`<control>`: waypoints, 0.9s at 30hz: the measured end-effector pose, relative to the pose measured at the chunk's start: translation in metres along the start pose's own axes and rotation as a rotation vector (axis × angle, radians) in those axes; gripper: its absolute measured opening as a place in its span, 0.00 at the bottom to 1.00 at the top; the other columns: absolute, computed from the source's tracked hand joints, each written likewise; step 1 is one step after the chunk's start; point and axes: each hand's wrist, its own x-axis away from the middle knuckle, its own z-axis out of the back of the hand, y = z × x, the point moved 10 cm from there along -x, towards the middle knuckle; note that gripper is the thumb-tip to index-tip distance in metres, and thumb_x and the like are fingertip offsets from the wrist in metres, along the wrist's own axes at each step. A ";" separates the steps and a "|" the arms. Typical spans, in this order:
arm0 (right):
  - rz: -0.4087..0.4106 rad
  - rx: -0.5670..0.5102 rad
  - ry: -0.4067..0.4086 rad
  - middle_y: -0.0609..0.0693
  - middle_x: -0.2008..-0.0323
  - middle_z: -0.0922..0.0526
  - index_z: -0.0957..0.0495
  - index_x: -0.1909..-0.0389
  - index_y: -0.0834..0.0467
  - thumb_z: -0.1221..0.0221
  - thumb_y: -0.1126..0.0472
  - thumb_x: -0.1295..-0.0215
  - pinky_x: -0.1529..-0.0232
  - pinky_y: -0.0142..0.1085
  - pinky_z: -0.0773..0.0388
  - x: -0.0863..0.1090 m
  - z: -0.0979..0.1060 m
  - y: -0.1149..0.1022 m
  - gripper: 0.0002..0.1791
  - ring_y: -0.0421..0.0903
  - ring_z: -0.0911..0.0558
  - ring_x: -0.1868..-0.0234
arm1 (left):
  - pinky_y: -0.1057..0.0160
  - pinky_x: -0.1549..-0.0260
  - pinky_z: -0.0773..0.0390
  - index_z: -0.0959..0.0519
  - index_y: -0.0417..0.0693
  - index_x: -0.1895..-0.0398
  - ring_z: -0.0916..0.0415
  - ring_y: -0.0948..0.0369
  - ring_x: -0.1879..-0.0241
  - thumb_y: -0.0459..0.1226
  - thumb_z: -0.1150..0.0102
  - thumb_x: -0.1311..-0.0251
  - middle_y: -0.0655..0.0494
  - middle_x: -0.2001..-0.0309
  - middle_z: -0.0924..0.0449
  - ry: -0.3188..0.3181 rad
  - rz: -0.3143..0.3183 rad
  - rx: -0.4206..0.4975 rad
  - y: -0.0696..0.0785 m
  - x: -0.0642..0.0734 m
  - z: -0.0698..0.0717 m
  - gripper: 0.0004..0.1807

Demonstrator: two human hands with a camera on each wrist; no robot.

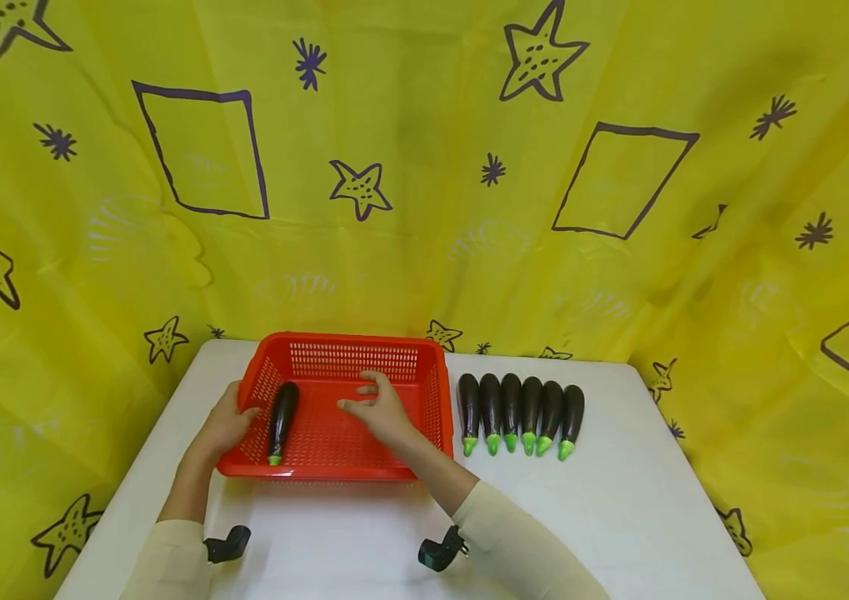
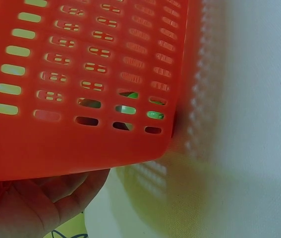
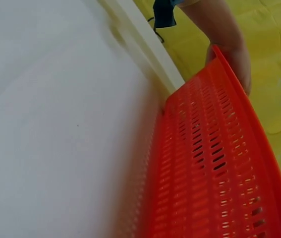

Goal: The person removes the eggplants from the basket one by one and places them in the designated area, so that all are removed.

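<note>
A red plastic basket with slotted walls stands on the white table. My left hand grips its left rim, thumb over the inside; in the left wrist view that hand curls at the basket's wall. One dark eggplant with a green stem end lies inside the basket, close to the left hand. Over the middle of the basket, my right hand is held with thumb and fingers apart and nothing between them. The right wrist view shows the basket's outer wall, but not the right hand clearly.
Several more eggplants lie side by side in a row right of the basket, green ends toward me. A yellow patterned curtain surrounds the white table at the back and sides. Each wrist carries a small black camera.
</note>
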 end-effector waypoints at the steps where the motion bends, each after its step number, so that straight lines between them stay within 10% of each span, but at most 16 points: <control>1: -0.005 -0.005 0.004 0.66 0.37 0.27 0.36 0.27 0.64 0.30 0.61 0.32 0.46 0.51 0.20 0.000 -0.002 0.002 0.37 0.56 0.21 0.45 | 0.35 0.44 0.24 0.51 0.19 0.28 0.29 0.34 0.44 0.24 0.54 0.26 0.20 0.38 0.36 0.000 0.000 0.000 0.000 0.001 0.000 0.30; 27: -0.064 -0.035 -0.025 0.64 0.44 0.24 0.33 0.30 0.65 0.29 0.64 0.35 0.45 0.50 0.20 -0.027 -0.053 0.001 0.36 0.53 0.20 0.51 | 0.37 0.47 0.22 0.49 0.20 0.30 0.27 0.34 0.46 0.24 0.54 0.27 0.20 0.40 0.34 0.004 -0.005 0.018 0.000 0.001 0.003 0.28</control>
